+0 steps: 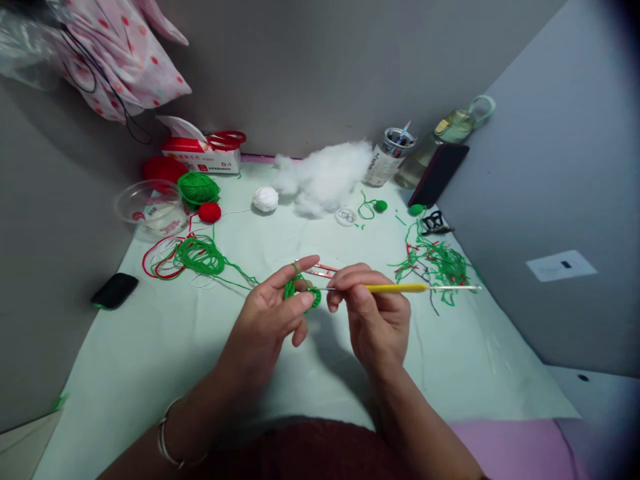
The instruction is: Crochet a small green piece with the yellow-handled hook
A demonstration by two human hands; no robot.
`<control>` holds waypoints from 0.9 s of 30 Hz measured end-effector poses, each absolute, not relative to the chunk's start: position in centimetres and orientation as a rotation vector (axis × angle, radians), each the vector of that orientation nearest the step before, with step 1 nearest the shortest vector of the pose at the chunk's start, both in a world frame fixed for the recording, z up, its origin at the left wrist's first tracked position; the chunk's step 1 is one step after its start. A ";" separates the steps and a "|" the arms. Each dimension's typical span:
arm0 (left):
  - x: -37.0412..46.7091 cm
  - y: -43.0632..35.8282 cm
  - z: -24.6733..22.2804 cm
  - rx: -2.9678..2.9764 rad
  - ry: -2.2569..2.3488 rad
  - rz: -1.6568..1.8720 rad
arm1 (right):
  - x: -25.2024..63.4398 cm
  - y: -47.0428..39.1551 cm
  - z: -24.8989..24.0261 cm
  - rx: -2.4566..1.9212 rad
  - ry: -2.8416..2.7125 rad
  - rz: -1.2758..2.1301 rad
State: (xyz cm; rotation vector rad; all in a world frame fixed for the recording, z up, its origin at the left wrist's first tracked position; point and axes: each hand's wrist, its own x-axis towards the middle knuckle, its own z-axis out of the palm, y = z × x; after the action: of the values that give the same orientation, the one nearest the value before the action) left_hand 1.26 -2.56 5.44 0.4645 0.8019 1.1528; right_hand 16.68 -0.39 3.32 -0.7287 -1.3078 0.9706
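Note:
Near the middle of the table, my left hand [273,307] pinches a small green crochet piece [316,298] between thumb and fingers. Green yarn passes over its raised index finger and runs left to a loose green coil [201,255]. My right hand [375,310] is closed around a crochet hook [395,289] with a yellow handle. The hook's thin metal tip points left and meets the green piece; its other metal end sticks out to the right. Fingers partly hide the piece. Behind my hands lies a red-and-silver tool [323,269], partly covered.
Yarn balls in green [199,189], red [209,213] and white [265,199] sit at the back left, beside a clear tub [150,213] and tissue box [200,157]. White stuffing [330,177], a can of pens [387,160], a bottle [425,153] and phone [440,175] stand behind yarn scraps [445,263].

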 end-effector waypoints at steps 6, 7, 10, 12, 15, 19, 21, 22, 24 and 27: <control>2.0 -2.5 4.4 0.577 0.909 1.246 | 16.0 -0.8 3.3 -0.783 -1.463 0.791; 2.1 -2.5 4.4 0.566 0.921 1.262 | 15.9 -1.1 3.1 -0.797 -1.513 0.715; 2.1 -2.4 4.5 0.464 0.847 1.218 | 15.8 -1.5 2.7 -0.846 -1.633 0.439; 2.0 -2.3 4.8 0.370 0.772 1.141 | 16.1 -1.5 2.7 -0.848 -1.672 0.414; 1.6 -2.0 5.2 0.306 0.767 1.106 | 16.7 -0.9 3.0 -0.834 -1.467 0.731; 1.6 -2.1 4.9 0.442 0.831 1.179 | 16.8 -0.3 3.3 -0.750 -1.270 1.037; 1.7 -2.3 4.6 0.535 0.848 1.194 | 16.5 -0.3 3.2 -0.765 -1.334 0.998; 1.8 -2.4 4.5 0.568 0.855 1.199 | 16.4 -0.3 3.1 -0.775 -1.359 0.965; 1.9 -2.5 4.4 0.592 0.865 1.211 | 16.3 -0.4 2.9 -0.774 -1.359 0.939; 1.8 -2.5 4.5 0.570 0.875 1.224 | 16.4 -0.4 2.7 -0.762 -1.285 1.028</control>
State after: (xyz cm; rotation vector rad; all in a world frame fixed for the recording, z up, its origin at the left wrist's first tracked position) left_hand 1.80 -2.53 4.46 0.5699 0.8749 1.2238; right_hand 16.39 -0.42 2.70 -0.7618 -1.2847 1.0278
